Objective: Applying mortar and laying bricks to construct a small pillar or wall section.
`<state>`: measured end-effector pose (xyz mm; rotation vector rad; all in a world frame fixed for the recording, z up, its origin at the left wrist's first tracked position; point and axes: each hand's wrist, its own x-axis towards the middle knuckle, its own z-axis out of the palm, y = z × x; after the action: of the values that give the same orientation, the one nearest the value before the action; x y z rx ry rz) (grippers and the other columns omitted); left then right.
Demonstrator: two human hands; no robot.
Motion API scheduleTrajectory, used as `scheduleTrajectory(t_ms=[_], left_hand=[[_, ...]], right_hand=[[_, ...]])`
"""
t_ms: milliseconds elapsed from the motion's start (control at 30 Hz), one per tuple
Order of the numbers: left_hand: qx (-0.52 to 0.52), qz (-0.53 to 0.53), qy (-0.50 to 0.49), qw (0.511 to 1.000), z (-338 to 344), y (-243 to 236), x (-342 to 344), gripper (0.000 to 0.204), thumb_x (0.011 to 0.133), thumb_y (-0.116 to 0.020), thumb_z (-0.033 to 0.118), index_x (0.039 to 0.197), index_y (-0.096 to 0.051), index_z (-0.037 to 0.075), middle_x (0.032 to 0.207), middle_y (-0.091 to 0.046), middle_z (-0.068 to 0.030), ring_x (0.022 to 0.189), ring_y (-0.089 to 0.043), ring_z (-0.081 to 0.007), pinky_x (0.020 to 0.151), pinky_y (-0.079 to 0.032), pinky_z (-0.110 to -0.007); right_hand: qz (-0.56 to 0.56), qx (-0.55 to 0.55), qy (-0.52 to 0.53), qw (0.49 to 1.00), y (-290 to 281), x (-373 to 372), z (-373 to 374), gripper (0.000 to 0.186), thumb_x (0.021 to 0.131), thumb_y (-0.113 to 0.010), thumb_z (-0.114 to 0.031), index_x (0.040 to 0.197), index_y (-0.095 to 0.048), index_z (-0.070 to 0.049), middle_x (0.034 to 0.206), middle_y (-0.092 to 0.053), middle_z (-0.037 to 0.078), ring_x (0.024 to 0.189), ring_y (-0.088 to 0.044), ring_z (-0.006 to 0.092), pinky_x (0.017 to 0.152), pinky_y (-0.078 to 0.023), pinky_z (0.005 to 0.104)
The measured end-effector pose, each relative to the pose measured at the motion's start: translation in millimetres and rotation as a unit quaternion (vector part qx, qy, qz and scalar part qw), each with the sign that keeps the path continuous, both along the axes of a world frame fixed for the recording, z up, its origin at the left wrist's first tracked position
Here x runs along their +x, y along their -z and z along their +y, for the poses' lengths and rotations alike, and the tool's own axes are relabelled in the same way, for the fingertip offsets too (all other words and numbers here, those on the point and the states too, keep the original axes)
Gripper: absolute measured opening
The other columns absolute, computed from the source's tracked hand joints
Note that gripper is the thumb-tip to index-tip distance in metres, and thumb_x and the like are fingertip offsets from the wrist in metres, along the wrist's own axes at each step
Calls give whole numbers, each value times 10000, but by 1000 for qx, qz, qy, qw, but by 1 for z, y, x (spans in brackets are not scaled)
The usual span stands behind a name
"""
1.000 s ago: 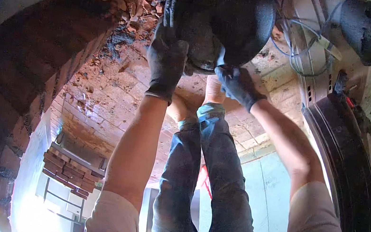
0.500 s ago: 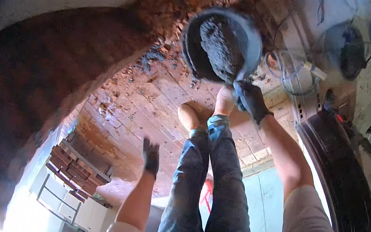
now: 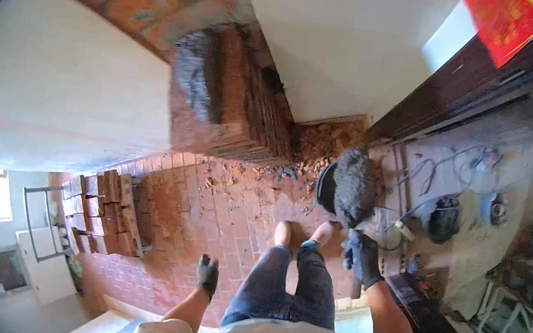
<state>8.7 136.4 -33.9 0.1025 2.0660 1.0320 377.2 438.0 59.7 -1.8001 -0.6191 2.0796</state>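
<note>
Lowered now from overhead, the round black bucket of grey mortar (image 3: pixel 349 187) sits far right on the brick floor (image 3: pixel 219 208); my right hand (image 3: pixel 363 258) grips its rim, my left hand (image 3: pixel 207 275) hangs free, empty.

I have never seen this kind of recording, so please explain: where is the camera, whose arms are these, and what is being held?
The camera sits on a person's head and looks down, so the arms and legs are their own; the wide lens bends straight edges. Both hands wear dark gloves. The left hand hangs free, open, holding nothing. The right hand is at a dark bucket of grey mortar and seems to grip its rim, though the grip is hard to see. Below lies a red brick floor, with stacked bricks at the left and cables and tools at the right.
</note>
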Motion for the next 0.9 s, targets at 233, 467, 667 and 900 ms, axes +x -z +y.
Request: scheduleTrajectory(t_ms=[233,467,667,900], left_hand=[[392,-92,-86,911,235,-125,-75,499,967,-458,375,1370,-410,86,1345,-475,-50,1221,-455,-184,1039,-341,-333],[555,-75,60,826,404,-221,-130,469,988,-419,272,1387,-374,30,1414,-402,-74,1275,-409,-195,1061,-314,-320],[501,-78,83,858,427,-239,-134,431,999,-385,322,1299,-489,31,1199,-542,-19,1094,-486,-135,974,-369,-281],[533,-147,-4,833,397,-257,-138,472,990,-388,347,1346,-421,39,1317,-492,-80,1201,-471,-191,1030,-351,-311]], right_hand=[[86,142,-64,984,-202,-125,26,272,905,-583,-353,826,-563,-94,609,-546,10,420,-495,110,348,-401,245],[194,293,-75,933,-235,-257,54,331,919,-525,-191,1223,-455,-79,709,-565,25,501,-520,93,429,-448,248],[22,380,-145,913,-248,-297,44,541,856,-477,-119,1372,-340,-26,582,-534,101,509,-567,165,466,-455,358],[-73,466,-336,815,-304,-250,80,497,850,-500,-93,1345,-454,-102,798,-603,57,536,-530,111,536,-517,289]])
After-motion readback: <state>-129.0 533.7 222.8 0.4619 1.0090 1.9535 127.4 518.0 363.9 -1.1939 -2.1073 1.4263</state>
